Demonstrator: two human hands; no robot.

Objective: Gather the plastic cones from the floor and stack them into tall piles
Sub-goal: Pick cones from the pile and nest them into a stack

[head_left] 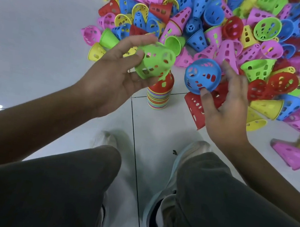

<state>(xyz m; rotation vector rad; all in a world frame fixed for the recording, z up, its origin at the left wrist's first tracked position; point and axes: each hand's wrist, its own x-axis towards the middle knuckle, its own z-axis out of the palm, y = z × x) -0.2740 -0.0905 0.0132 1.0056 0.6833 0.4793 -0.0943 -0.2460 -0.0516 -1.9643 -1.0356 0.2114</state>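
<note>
Gripping a green perforated plastic cone in our left hand and pinching a blue perforated plastic cone in our right hand, we hold both above a striped stack of nested cones topped in red on the white tiled floor. Beyond our fingers sprawls a loose heap of coloured cones; a red cone lies beneath our right palm.
</note>
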